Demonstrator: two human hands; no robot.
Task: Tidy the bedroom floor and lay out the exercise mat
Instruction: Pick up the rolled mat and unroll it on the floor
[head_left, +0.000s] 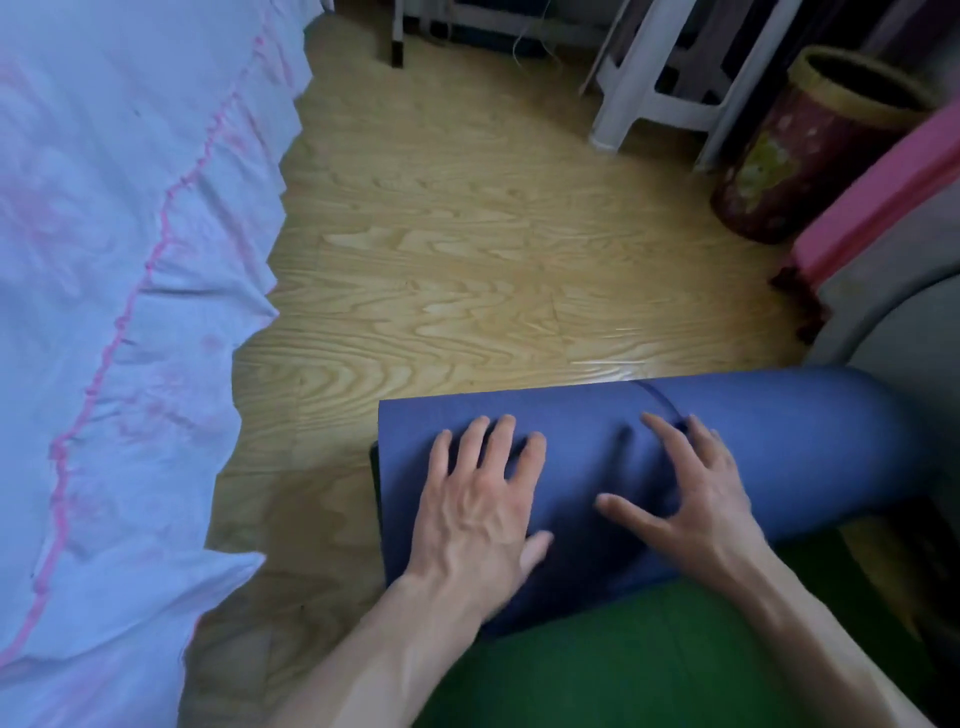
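**Both hands flat on rolled mat**

Mat (779, 441): blue, rolled up, lying on the wood floor (441, 249) crosswise in front of the person. Its left end is square and in view; its right end runs under the grey furniture (893, 312) at the right edge.

Left hand (478, 504): palm down on top of the roll near its left end, fingers spread and straight, gripping nothing, just pressing.

Right hand (691, 499): also on the roll, just beside the left hand but not touching it. Fingers splayed, thumb stuck out toward the left hand, fingertips at a thin dark strap (660, 397) that curves over the roll. Can't tell if it has the strap pinched.

Green surface (649, 665) sits below the roll, between the forearms.

Around: bed skirt (130, 312), white with pink trim, along the left. White stool (670, 78) and a dark red bin (810, 150) at the far right, well apart from the mat.
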